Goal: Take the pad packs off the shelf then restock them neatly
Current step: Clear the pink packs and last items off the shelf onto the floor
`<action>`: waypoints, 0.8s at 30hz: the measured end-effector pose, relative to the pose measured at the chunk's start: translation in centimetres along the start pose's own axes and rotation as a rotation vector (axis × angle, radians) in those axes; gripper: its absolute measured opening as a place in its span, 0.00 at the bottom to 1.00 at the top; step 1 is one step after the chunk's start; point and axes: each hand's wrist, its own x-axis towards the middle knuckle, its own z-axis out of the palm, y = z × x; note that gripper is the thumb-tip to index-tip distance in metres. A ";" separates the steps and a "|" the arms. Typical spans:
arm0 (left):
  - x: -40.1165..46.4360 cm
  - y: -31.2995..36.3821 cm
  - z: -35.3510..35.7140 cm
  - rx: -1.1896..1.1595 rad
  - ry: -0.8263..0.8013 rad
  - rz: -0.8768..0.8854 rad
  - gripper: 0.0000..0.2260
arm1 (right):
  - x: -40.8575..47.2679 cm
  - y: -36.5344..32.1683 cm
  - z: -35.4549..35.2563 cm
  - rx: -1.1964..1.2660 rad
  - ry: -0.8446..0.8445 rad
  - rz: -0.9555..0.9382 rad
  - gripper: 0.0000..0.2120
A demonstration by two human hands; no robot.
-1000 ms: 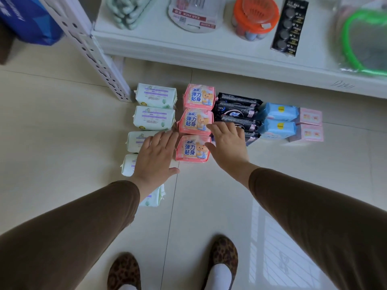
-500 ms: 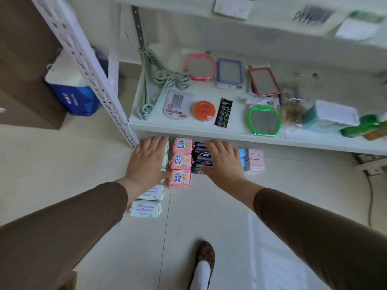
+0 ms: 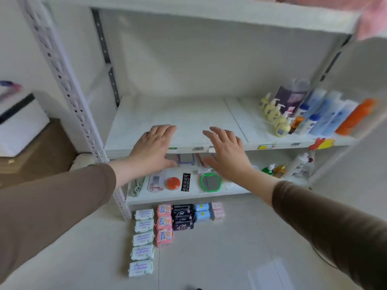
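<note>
White shelf (image 3: 180, 116) is standing bare | pad packs (image 3: 165, 225) are lying at 6 o'clock below left hand (image 3: 152, 147) and right hand (image 3: 228, 151) | both are spreading flat, holding nothing.

I see the pad packs (image 3: 167, 225) in rows on the floor (image 3: 230, 258) before the shelf unit (image 3: 178, 116), bottles (image 3: 314, 116) at its right.

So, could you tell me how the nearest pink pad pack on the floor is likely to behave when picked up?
The pink pack looks puffy and film-wrapped, so it probably squashes a little rather than staying stiff. It seems small and padded, so likely light. The glossy wrap may be slightly slippery, and lifting it could nudge the pink pack touching it behind.
</note>
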 end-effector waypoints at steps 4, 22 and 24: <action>2.5 4.0 -10.5 0.029 0.111 0.089 0.47 | 1.2 1.1 -11.6 -0.060 0.167 0.007 0.33; 21.6 14.3 -27.8 0.001 0.361 0.108 0.40 | 13.5 16.2 -30.9 0.043 0.422 -0.016 0.27; 24.3 14.3 -28.3 -0.008 0.377 0.077 0.38 | 16.1 18.3 -31.3 0.071 0.436 -0.015 0.25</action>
